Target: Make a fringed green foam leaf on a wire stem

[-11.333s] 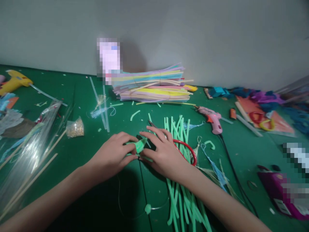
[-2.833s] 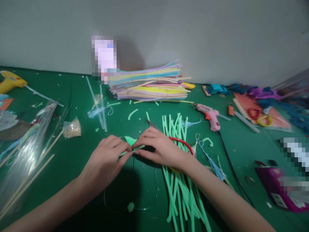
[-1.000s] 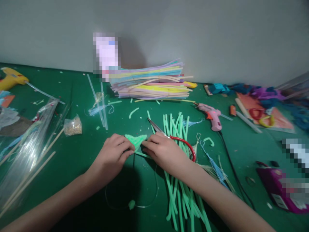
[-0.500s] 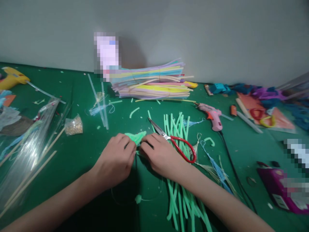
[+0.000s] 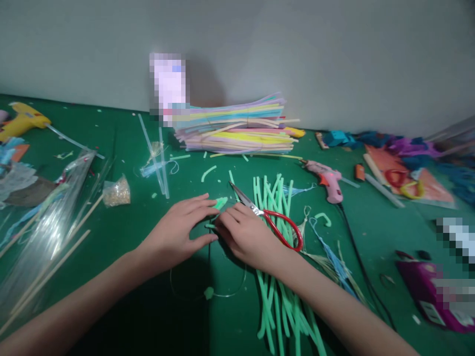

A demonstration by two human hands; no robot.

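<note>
My right hand [image 5: 248, 231] is closed around a light green pipe cleaner piece [image 5: 220, 203], which is mostly hidden behind the fingers. A short green end [image 5: 210, 226] pokes out to the left of that hand. My left hand [image 5: 181, 225] is open, thumb and fingers apart, with its fingertips close to the piece. Beside the right hand, red-handled scissors [image 5: 284, 230] lie across a loose bunch of green pipe cleaners [image 5: 272, 296]. Below the hands, a thin clear wire loop carries a small green tuft [image 5: 209, 293].
Bundled coloured pipe cleaners [image 5: 233, 133] lie by the wall. A pink glue gun [image 5: 326, 180] with a black cord is at right, a yellow one [image 5: 24, 118] at far left. A bead bag [image 5: 117, 192], clear plastic sleeves [image 5: 55, 222], wooden sticks and a purple box [image 5: 426, 289] lie around.
My left hand has opened its fingers and let go of the green piece, which it was pinching before. The right hand still grips it in nearly the same place.
</note>
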